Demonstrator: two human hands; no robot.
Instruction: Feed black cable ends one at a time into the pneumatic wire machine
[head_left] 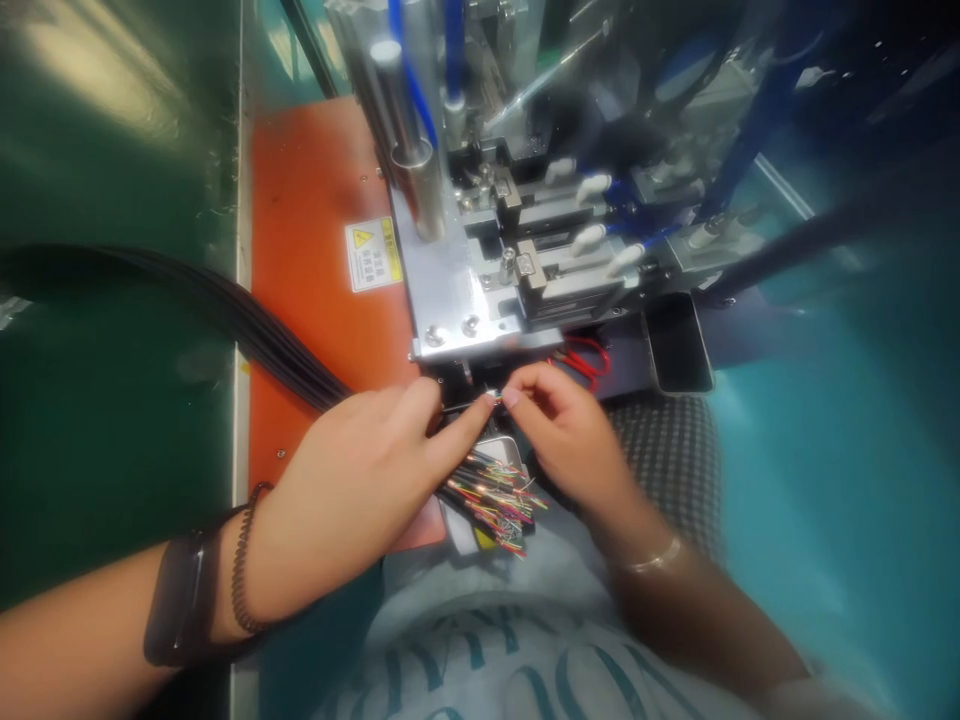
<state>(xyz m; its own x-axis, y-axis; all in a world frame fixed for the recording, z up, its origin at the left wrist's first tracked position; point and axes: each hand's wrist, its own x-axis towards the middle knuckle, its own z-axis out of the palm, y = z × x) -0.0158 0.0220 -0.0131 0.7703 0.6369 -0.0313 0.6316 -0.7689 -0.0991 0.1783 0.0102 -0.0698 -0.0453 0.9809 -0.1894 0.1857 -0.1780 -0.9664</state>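
Note:
A thick bundle of black cables (292, 365) comes in from the left and passes beneath my left hand (367, 450). Its stripped ends, a fan of thin coloured wires (506, 500), stick out below that hand. The left fingers are curled down over a cable, with the index finger stretched toward a small tuft of coloured wires (496, 397). My right hand (559, 415) pinches this tuft between thumb and index finger. Both hands meet just in front of the machine's metal plate (457, 310). The left palm and most of its fingertips are hidden.
Beyond the hands stands a machine with metal slides (570, 280) and white air fittings (589, 238). An orange base plate (322, 230) carries a warning label (373, 254). Red wires (589, 360) and a dark open tray (679, 345) lie to the right.

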